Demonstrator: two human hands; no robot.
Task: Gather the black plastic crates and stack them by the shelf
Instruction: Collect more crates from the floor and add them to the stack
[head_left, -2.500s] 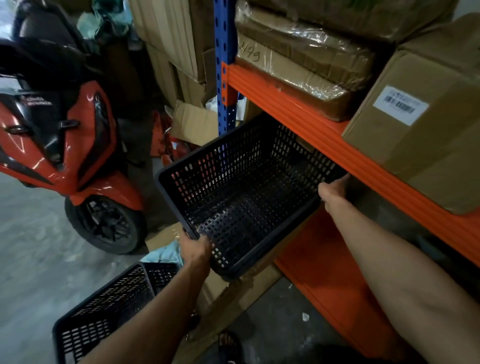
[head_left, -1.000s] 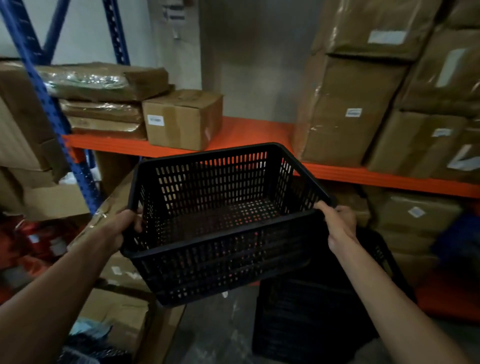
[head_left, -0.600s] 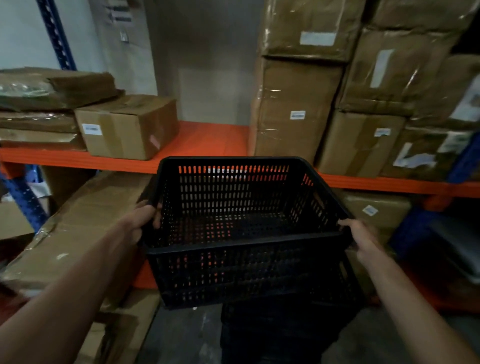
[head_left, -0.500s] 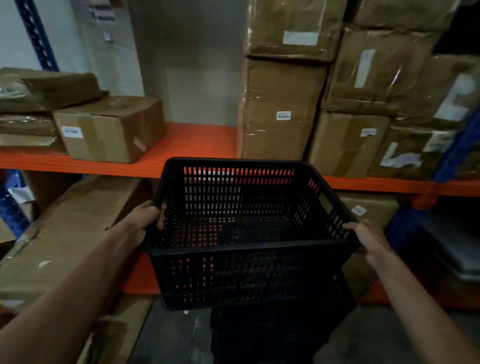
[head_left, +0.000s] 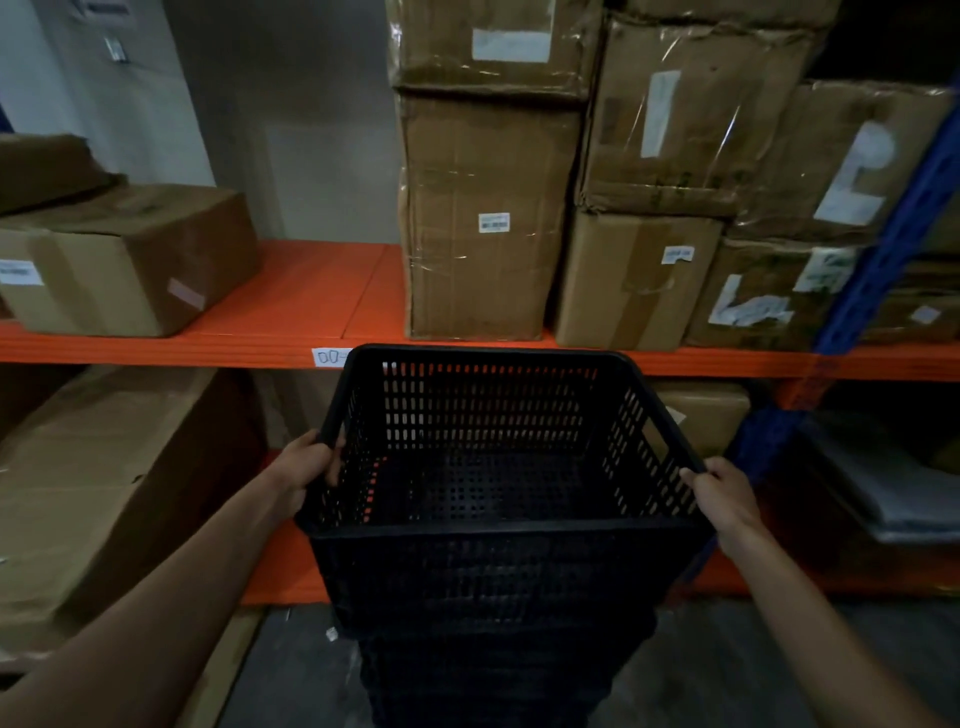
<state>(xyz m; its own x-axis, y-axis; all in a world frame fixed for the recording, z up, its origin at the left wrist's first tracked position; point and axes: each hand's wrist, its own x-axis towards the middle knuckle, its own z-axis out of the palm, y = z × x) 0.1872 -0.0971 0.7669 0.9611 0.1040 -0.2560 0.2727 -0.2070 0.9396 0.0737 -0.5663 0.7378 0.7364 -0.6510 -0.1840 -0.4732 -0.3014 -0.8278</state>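
Black perforated plastic forms the crate (head_left: 498, 488) at the centre of the frame, held level and open side up by a person standing in front of a warehouse shelf (head_left: 291, 343). The left hand (head_left: 306, 467) is closed over the crate's left rim, fingers curled inside the wall; the right hand (head_left: 722, 493) is closed over the right rim in the same way. Both bare forearms reach in from the bottom corners. Directly beneath the held crate stands a stack of black crates (head_left: 488, 670) on the grey concrete floor (head_left: 727, 670); whether the held crate already touches the stack cannot be told in the dim light. Behind the crate runs the orange shelf, with a small white label (head_left: 331, 357) stuck on its front edge just left of the crate's far rim. On the shelf to the left sits a brown cardboard box (head_left: 130, 260); to the right, taped cartons (head_left: 597, 182) are piled in several tiers, some with white stickers. A blue upright post (head_left: 878, 260) rises at the far right. Below the shelf on the left leans a large flat carton (head_left: 114, 488), and another box (head_left: 701, 410) sits behind the crate's right corner.
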